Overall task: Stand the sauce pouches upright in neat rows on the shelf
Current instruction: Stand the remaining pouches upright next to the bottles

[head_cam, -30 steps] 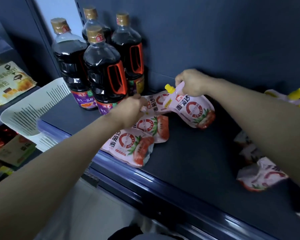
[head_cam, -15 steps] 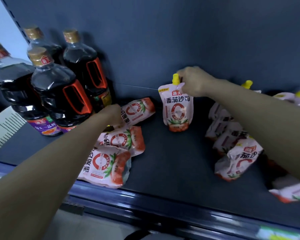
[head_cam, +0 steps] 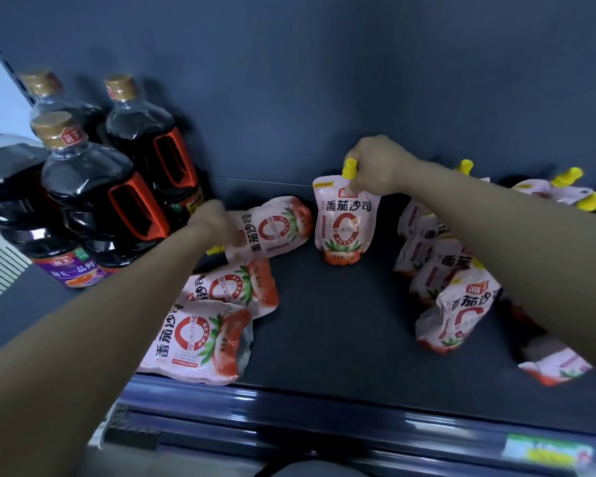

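Right hand (head_cam: 375, 165) pinches upright pouch (head_cam: 344, 225) at its top (yellow cap) — base on shelf (head_cam: 324, 325); left hand (head_cam: 214, 220) grips the lying pouch (head_cam: 272, 228).

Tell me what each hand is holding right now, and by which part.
The right hand pinches the upright pouch at its top corner by the yellow cap. The left hand grips the lying pouch at its spout end.

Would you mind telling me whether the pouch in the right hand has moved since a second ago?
Yes. The pouch was tilted beside the lying pouches; it now stands upright further right.
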A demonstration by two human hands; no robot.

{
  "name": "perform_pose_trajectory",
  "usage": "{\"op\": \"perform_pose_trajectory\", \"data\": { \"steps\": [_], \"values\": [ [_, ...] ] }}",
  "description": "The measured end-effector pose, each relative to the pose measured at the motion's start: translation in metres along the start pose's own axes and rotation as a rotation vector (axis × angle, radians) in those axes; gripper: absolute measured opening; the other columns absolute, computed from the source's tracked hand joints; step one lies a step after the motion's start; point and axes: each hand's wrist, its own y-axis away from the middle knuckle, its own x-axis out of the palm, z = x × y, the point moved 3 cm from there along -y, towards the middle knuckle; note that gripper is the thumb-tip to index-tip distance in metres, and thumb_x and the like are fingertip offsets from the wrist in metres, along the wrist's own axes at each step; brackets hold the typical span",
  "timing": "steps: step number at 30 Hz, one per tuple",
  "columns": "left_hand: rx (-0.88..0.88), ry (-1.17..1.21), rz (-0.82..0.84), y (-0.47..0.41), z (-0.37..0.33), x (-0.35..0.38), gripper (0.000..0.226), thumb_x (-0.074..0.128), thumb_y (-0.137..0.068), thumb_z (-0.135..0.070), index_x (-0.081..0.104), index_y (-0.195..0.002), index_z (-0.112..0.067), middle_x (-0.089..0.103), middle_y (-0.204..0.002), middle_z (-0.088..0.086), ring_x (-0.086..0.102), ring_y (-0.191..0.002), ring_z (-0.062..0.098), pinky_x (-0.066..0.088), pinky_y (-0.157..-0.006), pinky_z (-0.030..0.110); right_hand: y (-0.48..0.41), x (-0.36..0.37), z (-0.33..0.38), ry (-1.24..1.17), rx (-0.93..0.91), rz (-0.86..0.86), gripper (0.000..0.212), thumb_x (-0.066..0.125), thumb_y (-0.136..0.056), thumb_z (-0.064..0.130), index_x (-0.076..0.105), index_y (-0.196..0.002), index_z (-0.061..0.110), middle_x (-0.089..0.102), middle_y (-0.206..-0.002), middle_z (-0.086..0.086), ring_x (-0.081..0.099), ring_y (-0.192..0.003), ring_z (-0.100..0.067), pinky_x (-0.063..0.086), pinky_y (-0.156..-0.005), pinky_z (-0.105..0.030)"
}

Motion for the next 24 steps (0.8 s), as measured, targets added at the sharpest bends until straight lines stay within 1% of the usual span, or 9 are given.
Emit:
{"op": "perform_pose_trajectory", "data": {
  "steps": [2,4,6,8,11,14,18,22,24],
  "values": [
    [0.068,0.05,-0.105,-0.004,-0.008,-0.009,0.027,0.076,-0.071,-0.015,0.061,-0.089,-0.003,0.066,-0.102,0.019,0.058,-0.082,0.029,0.045,-0.067,0.032,-0.001,-0.001,-0.001,-0.002,0.045,-0.041,0.011,0.073,-0.075,0.014,0.063,-0.073,0.013,0.066,-0.096,-0.013,0.064,-0.092,-0.034,0.051,-0.075,-0.034],
    [0.166,0.038,-0.204,0.001,-0.021,-0.02,0.013,0.068,-0.074,-0.013,0.058,-0.08,-0.007,0.066,-0.096,0.02,0.061,-0.084,0.034,0.044,-0.066,0.033,-0.002,-0.002,-0.002,-0.012,0.073,-0.088,0.01,0.07,-0.077,0.011,0.069,-0.087,0.011,0.066,-0.103,-0.014,0.063,-0.095,-0.034,0.049,-0.073,-0.032],
    [0.26,-0.005,-0.262,0.006,-0.033,-0.026,0.015,0.067,-0.072,-0.014,0.052,-0.071,-0.011,0.063,-0.086,0.016,0.062,-0.086,0.037,0.043,-0.063,0.032,-0.003,-0.003,-0.003,-0.018,0.094,-0.118,0.015,0.067,-0.078,0.009,0.069,-0.093,0.013,0.064,-0.111,-0.014,0.062,-0.1,-0.036,0.044,-0.071,-0.03],
    [0.308,-0.014,-0.284,0.016,-0.044,-0.032,0.023,0.068,-0.072,-0.016,0.047,-0.063,-0.014,0.058,-0.079,0.011,0.061,-0.083,0.036,0.041,-0.061,0.031,-0.003,-0.002,-0.005,-0.022,0.11,-0.145,0.01,0.065,-0.08,0.008,0.066,-0.085,0.016,0.063,-0.114,-0.015,0.061,-0.102,-0.036,0.041,-0.07,-0.03],
    [0.368,0.053,-0.298,0.031,-0.06,-0.038,0.009,0.069,-0.073,-0.016,0.06,-0.073,-0.017,0.064,-0.085,0.011,0.062,-0.084,0.034,0.05,-0.066,0.034,-0.005,-0.001,-0.008,-0.034,0.121,-0.143,0.011,0.066,-0.08,0.006,0.062,-0.087,0.014,0.065,-0.11,-0.014,0.059,-0.09,-0.031,0.041,-0.067,-0.03],
    [0.414,0.102,-0.274,0.037,-0.071,-0.035,0.014,0.071,-0.07,-0.013,0.064,-0.08,-0.018,0.065,-0.089,0.011,0.062,-0.087,0.033,0.052,-0.071,0.034,-0.004,-0.004,-0.008,-0.017,0.113,-0.102,0.02,0.065,-0.081,0.005,0.064,-0.101,0.005,0.063,-0.109,-0.015,0.06,-0.094,-0.033,0.044,-0.07,-0.03],
    [0.467,0.179,-0.226,0.041,-0.086,-0.025,0.015,0.07,-0.07,-0.007,0.058,-0.074,-0.016,0.063,-0.08,0.009,0.062,-0.084,0.033,0.048,-0.066,0.033,0.001,-0.017,-0.013,0.003,0.1,-0.075,0.012,0.052,-0.083,-0.002,0.062,-0.09,0.0,0.058,-0.099,-0.016,0.055,-0.084,-0.032,0.043,-0.068,-0.031],
    [0.54,0.242,-0.173,0.044,-0.109,-0.014,0.02,0.074,-0.068,-0.005,0.055,-0.072,-0.012,0.063,-0.079,0.008,0.063,-0.081,0.03,0.052,-0.068,0.036,0.014,-0.029,-0.02,-0.01,0.104,-0.1,0.036,0.047,-0.085,-0.002,0.066,-0.115,0.006,0.06,-0.125,-0.017,0.059,-0.11,-0.038,0.052,-0.094,-0.04],
    [0.578,0.295,-0.131,0.046,-0.119,-0.007,0.031,0.075,-0.068,-0.005,0.048,-0.064,-0.019,0.062,-0.074,0.003,0.062,-0.076,0.025,0.054,-0.07,0.039,0.021,-0.034,-0.025,-0.024,0.116,-0.114,0.038,0.046,-0.084,-0.004,0.066,-0.115,0.005,0.06,-0.126,-0.018,0.059,-0.112,-0.039,0.052,-0.096,-0.043]
  ]
}}
